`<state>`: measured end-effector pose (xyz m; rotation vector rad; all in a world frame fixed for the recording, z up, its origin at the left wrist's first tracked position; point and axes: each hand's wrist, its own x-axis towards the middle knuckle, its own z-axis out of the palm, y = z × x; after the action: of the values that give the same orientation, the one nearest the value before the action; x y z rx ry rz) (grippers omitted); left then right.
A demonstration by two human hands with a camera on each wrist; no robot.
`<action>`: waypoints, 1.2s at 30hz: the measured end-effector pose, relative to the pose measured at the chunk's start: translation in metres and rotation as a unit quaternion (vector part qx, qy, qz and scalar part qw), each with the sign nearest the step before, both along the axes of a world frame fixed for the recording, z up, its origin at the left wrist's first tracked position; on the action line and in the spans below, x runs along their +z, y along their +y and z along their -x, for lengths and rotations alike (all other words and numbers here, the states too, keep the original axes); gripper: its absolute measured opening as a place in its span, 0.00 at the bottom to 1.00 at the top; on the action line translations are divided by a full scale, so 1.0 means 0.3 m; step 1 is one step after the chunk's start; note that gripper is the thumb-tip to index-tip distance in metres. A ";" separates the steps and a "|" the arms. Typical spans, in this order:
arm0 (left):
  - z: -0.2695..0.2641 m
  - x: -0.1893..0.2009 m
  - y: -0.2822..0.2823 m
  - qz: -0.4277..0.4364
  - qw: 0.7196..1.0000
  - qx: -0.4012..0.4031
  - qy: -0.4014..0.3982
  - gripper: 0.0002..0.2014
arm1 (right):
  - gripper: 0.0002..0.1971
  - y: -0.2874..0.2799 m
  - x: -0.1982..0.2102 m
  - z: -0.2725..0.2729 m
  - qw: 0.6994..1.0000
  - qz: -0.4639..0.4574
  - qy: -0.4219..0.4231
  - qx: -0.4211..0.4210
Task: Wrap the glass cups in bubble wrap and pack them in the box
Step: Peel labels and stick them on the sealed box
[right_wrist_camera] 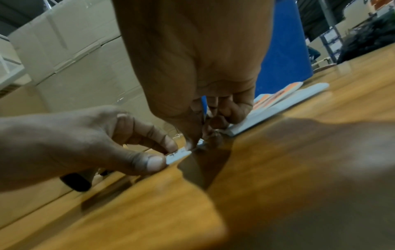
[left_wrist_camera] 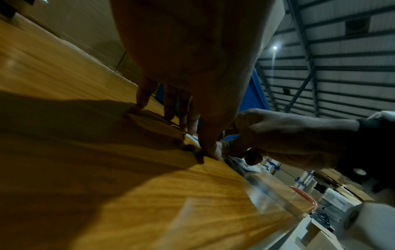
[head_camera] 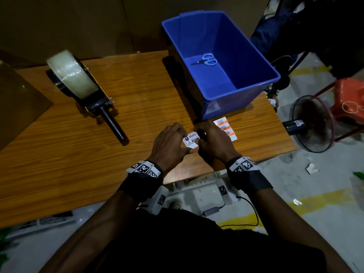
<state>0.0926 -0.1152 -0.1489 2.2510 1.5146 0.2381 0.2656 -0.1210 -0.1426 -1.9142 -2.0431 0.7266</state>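
A white FRAGILE sticker lies near the front edge of the wooden table, just in front of the blue plastic bin. My left hand pinches the sticker's left edge between thumb and fingers; the right wrist view shows this pinch on the sticker. My right hand pinches its right edge with curled fingers. No glass cups, bubble wrap or cardboard packing box show on the table.
Blue-handled scissors lie inside the bin. A tape dispenser with a clear roll stands at the left. A sheet of orange stickers lies right of my hands. A floor fan and red stool stand off the table's right.
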 end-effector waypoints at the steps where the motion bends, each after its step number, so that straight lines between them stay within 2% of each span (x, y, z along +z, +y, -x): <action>1: 0.001 0.000 -0.001 0.003 1.000 0.000 -0.003 0.24 | 0.14 0.003 0.003 0.002 1.000 0.003 0.001 0.000; 7: 0.012 -0.002 0.000 0.011 1.000 -0.002 -0.018 0.23 | 0.08 0.016 0.008 0.010 0.998 0.002 0.056 -0.022; 11: 0.043 -0.005 -0.012 0.014 0.999 0.006 -0.047 0.26 | 0.07 0.018 0.006 0.009 0.990 -0.001 0.128 -0.064; 15: 0.108 0.011 -0.033 0.060 0.982 0.077 -0.162 0.30 | 0.06 0.003 0.053 0.034 0.952 0.022 0.282 -0.122; 17: 0.146 0.038 -0.042 0.092 0.959 0.104 -0.245 0.28 | 0.08 -0.010 0.089 0.065 0.926 0.030 0.348 -0.139; 19: 0.186 0.068 -0.054 0.127 0.925 0.123 -0.337 0.27 | 0.07 -0.017 0.117 0.105 0.915 0.027 0.378 -0.139; 22: 0.251 0.102 -0.075 0.146 0.872 0.156 -0.441 0.26 | 0.06 -0.018 0.149 0.182 0.906 0.016 0.405 -0.121; 27: 0.390 0.143 -0.083 0.104 0.817 0.225 -0.520 0.21 | 0.04 -0.003 0.180 0.315 0.894 0.034 0.436 -0.101; 29: 0.452 0.157 -0.082 0.089 0.798 0.254 -0.540 0.19 | 0.07 0.004 0.186 0.364 0.893 0.056 0.439 -0.082; 32: 0.544 0.175 -0.081 0.074 0.790 0.265 -0.548 0.16 | 0.09 0.012 0.212 0.448 0.912 0.076 0.403 -0.015; 36: 0.651 0.186 -0.076 0.087 0.809 0.227 -0.534 0.15 | 0.06 0.021 0.239 0.571 0.924 0.064 0.377 0.031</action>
<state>-0.1028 -0.1381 -0.0930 1.1247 1.2537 1.2060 0.0942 -0.1148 -0.0707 -1.3046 -1.5828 1.3765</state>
